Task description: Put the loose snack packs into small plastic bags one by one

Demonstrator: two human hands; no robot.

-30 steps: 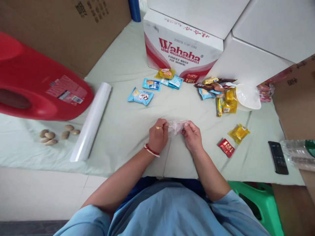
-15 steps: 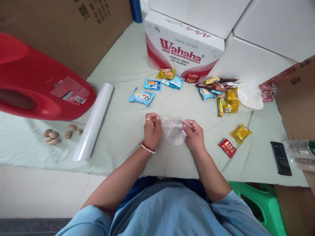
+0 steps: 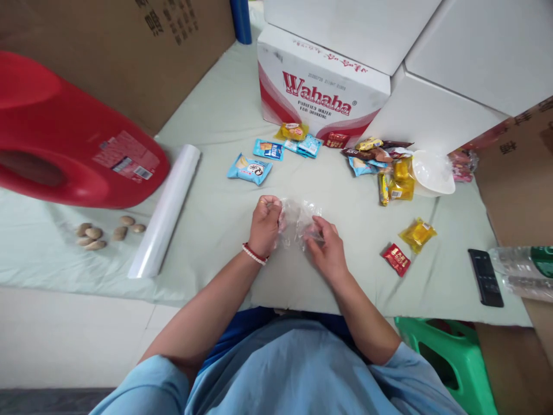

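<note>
A clear plastic bag [image 3: 298, 222] sits pinched between both hands just above the counter [image 3: 216, 213]: left hand [image 3: 264, 225] grips one edge, right hand [image 3: 327, 249] the other. It looks crumpled and empty; snack packets [image 3: 391, 173] lie unpacked beyond, near a bowl [image 3: 432, 173].

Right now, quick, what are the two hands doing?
Left hand: closed, pinching the crumpled clear plastic bag.
Right hand: fingers curled, gripping the same bag's other side.
</note>
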